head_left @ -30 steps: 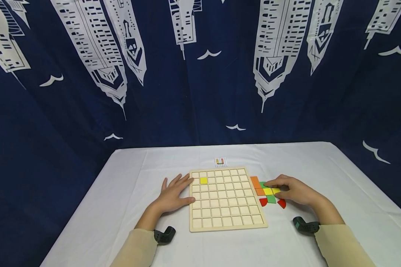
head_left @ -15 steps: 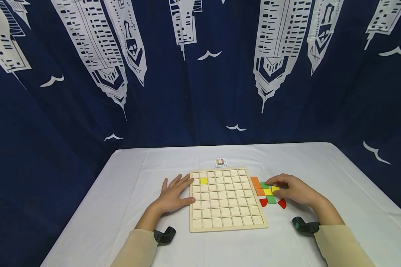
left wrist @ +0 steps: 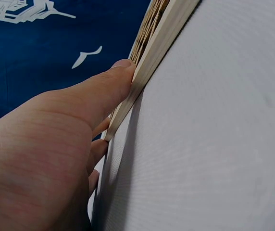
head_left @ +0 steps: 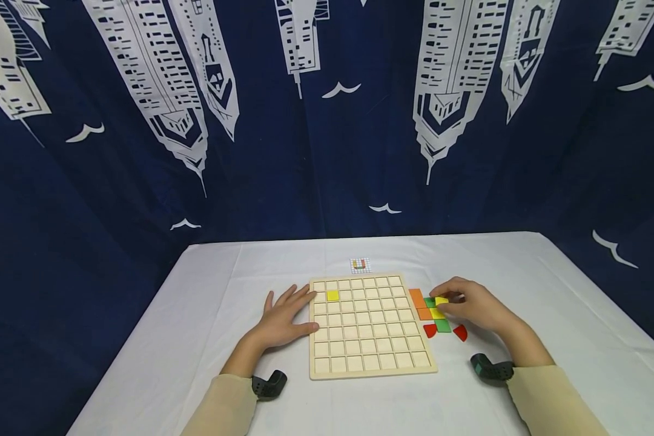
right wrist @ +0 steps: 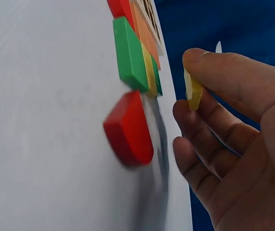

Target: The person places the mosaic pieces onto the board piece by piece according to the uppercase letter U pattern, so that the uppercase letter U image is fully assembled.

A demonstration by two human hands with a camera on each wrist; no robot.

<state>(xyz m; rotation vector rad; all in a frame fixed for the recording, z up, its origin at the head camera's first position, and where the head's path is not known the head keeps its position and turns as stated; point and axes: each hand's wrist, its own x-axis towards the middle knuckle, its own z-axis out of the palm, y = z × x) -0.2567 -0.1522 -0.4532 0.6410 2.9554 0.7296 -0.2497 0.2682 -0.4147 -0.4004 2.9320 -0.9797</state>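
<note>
Pinches a yellow tile between right hand fingers, lower right of frame, above white-clothed table; touches wooden grid board, lower centre, with left hand fingers spread; faces navy skyline-print curtain at top.

Head view evenly bright — wrist views dimmer, soft shadows on tablecloth; nearest red piece perhaps blurred.

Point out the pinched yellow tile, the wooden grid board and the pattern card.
Pinched yellow tile (right wrist: 194,93): right wrist view, visible side.
Wooden grid board (head_left: 365,332): head view, bare middle cell.
Pattern card (head_left: 360,265): head view, printed face.
</note>
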